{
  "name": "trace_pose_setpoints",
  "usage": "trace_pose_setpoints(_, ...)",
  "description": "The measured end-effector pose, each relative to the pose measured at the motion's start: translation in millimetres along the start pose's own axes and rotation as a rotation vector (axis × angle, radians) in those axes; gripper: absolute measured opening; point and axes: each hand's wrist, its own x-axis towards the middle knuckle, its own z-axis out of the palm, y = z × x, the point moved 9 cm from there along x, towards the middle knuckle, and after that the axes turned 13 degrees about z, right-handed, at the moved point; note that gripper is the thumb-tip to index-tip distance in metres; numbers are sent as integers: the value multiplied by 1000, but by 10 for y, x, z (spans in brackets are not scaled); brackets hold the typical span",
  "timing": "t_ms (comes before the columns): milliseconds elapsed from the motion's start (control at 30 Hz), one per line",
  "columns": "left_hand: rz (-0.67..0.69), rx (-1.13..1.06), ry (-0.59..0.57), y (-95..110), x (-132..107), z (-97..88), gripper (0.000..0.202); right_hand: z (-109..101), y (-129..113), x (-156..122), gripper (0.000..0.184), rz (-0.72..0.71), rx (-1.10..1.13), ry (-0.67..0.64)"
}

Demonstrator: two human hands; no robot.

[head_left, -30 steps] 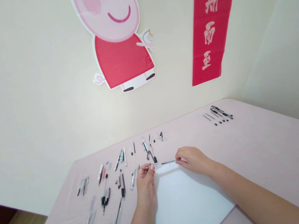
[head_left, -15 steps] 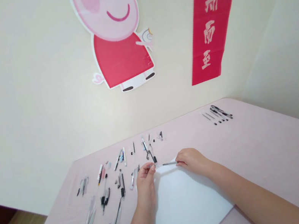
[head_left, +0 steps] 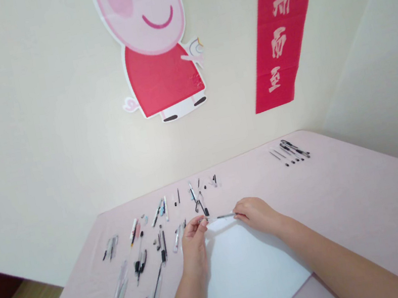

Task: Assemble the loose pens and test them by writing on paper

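My left hand (head_left: 192,242) and my right hand (head_left: 256,213) hold a thin pen (head_left: 219,217) between them, just above the far edge of a white sheet of paper (head_left: 247,269). The left fingers pinch the clear end of the pen. The right fingers pinch the other end. The pen lies level, parallel to the table's far edge. Both forearms reach in from the bottom of the view over the pink table (head_left: 356,208).
Several pens and pen parts (head_left: 140,252) lie scattered on the table's left half. A smaller cluster of black pens (head_left: 292,150) sits at the far right. A cream wall with a pink pig cut-out (head_left: 157,43) and a red banner (head_left: 281,26) stands behind.
The pen between my hands shows a little longer and straighter than a second ago. Both hands have stayed almost in place.
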Motion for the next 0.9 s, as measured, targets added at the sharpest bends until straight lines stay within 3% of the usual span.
trace_pose_setpoints(333,-76,-193,27,-14,-26,66,22,-52,22,-5,22,23,3,45)
trace_pose_setpoints(533,-207,-311,-63,-34,-93,206,18,-118,46,-10,22,44,23,98)
trace_pose_setpoints(900,-238,-322,-117,-68,-126,245,16,-293,-115,-4,22,-7,-32,181)
